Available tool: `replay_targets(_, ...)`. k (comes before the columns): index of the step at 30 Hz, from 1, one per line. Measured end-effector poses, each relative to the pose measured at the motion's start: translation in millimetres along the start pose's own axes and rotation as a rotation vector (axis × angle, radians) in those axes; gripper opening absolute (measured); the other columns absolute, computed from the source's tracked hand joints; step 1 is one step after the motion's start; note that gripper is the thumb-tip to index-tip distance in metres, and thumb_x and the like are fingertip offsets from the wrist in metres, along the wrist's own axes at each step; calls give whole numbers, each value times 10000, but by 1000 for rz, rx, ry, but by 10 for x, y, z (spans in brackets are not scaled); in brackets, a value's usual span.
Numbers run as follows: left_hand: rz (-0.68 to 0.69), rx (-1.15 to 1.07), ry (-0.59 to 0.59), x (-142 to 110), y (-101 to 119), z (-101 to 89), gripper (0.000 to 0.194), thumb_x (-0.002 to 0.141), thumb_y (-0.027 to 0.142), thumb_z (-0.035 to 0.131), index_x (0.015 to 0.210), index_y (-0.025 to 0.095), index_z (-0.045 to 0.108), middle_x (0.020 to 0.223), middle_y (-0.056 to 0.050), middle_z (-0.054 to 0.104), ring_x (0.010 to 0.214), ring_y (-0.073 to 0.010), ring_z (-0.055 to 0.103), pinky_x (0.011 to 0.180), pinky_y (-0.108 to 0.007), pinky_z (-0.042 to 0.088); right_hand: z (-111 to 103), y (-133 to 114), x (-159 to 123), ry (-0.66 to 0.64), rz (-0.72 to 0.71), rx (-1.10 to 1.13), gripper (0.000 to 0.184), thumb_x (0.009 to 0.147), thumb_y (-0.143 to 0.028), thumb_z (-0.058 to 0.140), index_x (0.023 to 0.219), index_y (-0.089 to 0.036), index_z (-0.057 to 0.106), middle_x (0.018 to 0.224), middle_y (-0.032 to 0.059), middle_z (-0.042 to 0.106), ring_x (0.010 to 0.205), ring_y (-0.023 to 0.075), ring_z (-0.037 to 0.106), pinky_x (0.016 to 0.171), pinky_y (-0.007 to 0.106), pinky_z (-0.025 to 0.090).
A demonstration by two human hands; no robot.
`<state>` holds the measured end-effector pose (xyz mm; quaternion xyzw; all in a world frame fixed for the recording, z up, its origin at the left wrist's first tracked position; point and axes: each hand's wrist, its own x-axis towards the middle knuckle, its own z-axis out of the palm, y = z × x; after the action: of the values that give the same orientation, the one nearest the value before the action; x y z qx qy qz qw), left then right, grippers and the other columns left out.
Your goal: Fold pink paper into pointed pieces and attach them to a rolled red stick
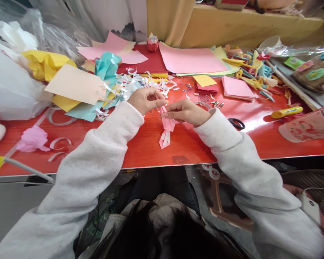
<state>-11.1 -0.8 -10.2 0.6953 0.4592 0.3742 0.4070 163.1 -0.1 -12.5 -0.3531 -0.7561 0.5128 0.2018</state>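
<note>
Over the red table my left hand and my right hand meet, both with fingers pinched on a folded pink paper piece. The left fingers grip its upper tip, while the right fingers press its side just below. A smaller folded part of pink paper with pale strips hangs or lies under it; whether the two are joined is hard to tell. Behind my left hand lies a heap of curled white paper strips. Black scissor handles show beside my right sleeve.
Pink square sheets, a yellow sheet and a large pink sheet lie at the back. A patterned cup and a yellow marker are at right. Crumpled pink paper and a white plastic bag occupy the left.
</note>
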Motion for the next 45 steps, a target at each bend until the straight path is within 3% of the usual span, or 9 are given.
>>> replay_targets(3,-2,-79,-103,-6,2,-34,198,649,180,707,760,148,546,610,26,596,539,-86,577,522,-205,435,-29,-37,-23,5,15,58,237,784,-323,591,686,-108,572,462,-80,349,417,14,267,394,192,206)
replay_targets(6,8,-110,-72,-9,-9,-65,202,655,182,702,720,140,515,619,17,594,580,-106,605,563,-232,463,-62,-75,-42,-22,-20,45,259,816,-358,538,771,-115,615,566,-33,525,495,28,398,447,177,314)
replay_targets(10,52,-91,-39,1,-38,-87,202,674,205,689,775,142,526,646,18,581,657,-121,620,635,-262,480,-90,-62,-46,-79,-22,117,253,823,-354,521,799,-128,632,780,39,668,715,80,577,665,214,464)
replay_targets(13,127,-26,-19,9,-58,-84,246,660,198,690,870,166,566,694,22,588,716,-122,612,665,-250,463,-93,-13,-42,-107,15,237,219,808,-320,554,878,-122,617,814,53,682,720,97,624,708,254,502)
replay_targets(17,199,86,-62,7,-78,-54,208,643,264,691,817,171,626,791,-2,617,764,-127,592,673,-234,439,-75,31,-37,-62,53,324,178,794,-267,581,859,-101,596,769,59,682,648,98,640,647,250,529)
replay_targets(25,62,60,-4,-2,-90,-8,196,593,272,717,732,160,635,658,7,612,643,-111,573,617,-236,425,-25,-29,-44,-67,94,372,212,745,-282,627,838,-91,620,745,70,687,705,125,661,649,248,555)
replay_targets(33,23,102,-47,-7,-47,-43,178,620,262,693,757,153,661,699,-5,644,740,-141,613,691,-251,445,-47,-33,-28,-55,105,269,159,670,-158,693,787,-69,631,703,73,684,585,101,636,547,203,530)
replay_targets(40,-170,104,-28,8,-23,-56,138,637,256,691,673,124,665,599,-18,633,626,-118,603,612,-223,437,-121,67,24,298,-7,237,188,659,-171,697,787,-100,580,613,-4,605,531,71,588,526,197,500)
replay_targets(45,-171,-42,36,1,-12,-8,188,657,289,701,654,113,635,604,-31,644,572,-101,586,567,-220,430,-58,75,63,390,-129,399,244,704,-249,665,904,-148,568,760,-15,604,660,57,585,650,207,509)
